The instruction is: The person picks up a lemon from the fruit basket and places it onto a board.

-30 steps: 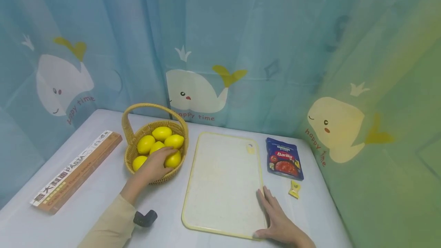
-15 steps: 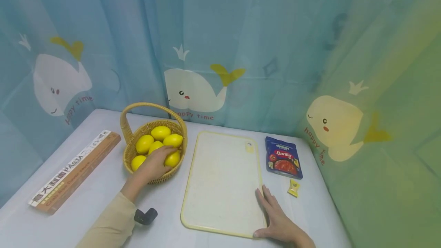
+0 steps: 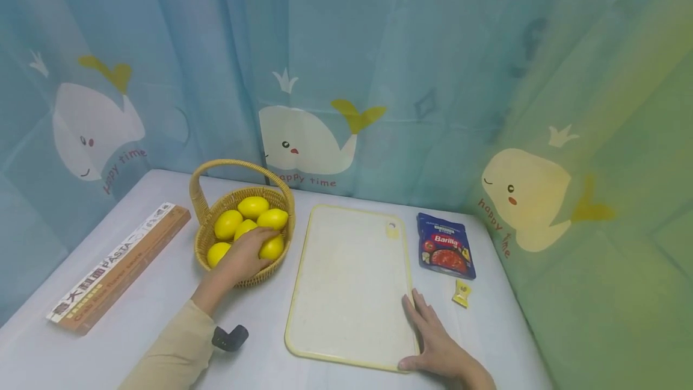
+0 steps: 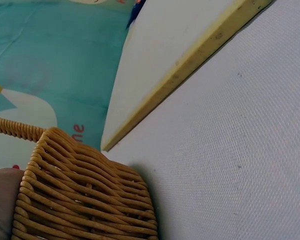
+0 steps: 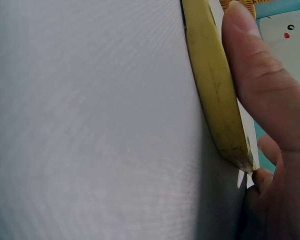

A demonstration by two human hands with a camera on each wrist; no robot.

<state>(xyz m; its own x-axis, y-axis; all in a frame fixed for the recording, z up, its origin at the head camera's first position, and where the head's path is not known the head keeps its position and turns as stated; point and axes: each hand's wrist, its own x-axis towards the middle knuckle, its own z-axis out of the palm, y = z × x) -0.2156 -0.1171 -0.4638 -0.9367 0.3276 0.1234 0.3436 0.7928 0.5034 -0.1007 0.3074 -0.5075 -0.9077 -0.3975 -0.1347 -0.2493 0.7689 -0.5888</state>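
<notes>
In the head view my left hand (image 3: 245, 257) reaches over the front of a wicker basket (image 3: 289, 230). Its fingers and thumb lie round a yellow lemon (image 3: 272, 248) at the basket's right side. Several other lemons (image 3: 253, 206) surround it. The left wrist view shows the woven basket wall (image 4: 90, 195) beside part of the hand. My right hand (image 3: 441, 348) rests with spread fingers at the lower right of a white cutting board (image 3: 352, 281) with a yellow rim. In the right wrist view its thumb (image 5: 262, 75) lies over the board's yellow edge (image 5: 212, 75).
A long pasta box (image 3: 121, 269) lies left of the basket. Right of the board are a blue Barilla pouch (image 3: 446, 247) and a small yellow packet (image 3: 462, 294). Printed curtains (image 3: 411, 65) stand behind and beside the white table (image 3: 260, 357).
</notes>
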